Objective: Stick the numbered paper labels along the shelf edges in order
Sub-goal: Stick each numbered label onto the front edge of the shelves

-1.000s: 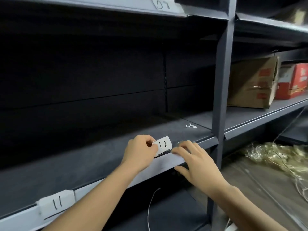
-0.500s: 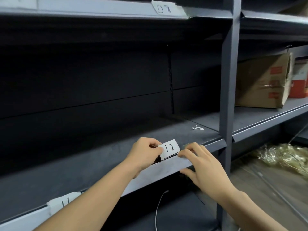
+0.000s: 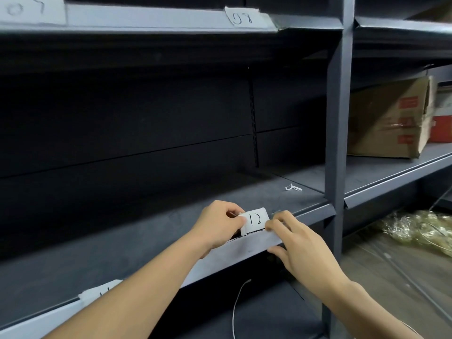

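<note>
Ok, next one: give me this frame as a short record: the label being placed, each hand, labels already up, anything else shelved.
label being placed: label 12, at the middle shelf edge
left hand: pinches the label's left side
right hand: fingers press its right side, thumb below on the edge
labels up: 07 and 08 on the upper edge; a third label lower left, partly hidden by the forearm
other: cardboard box on the right bay's shelf
</note>
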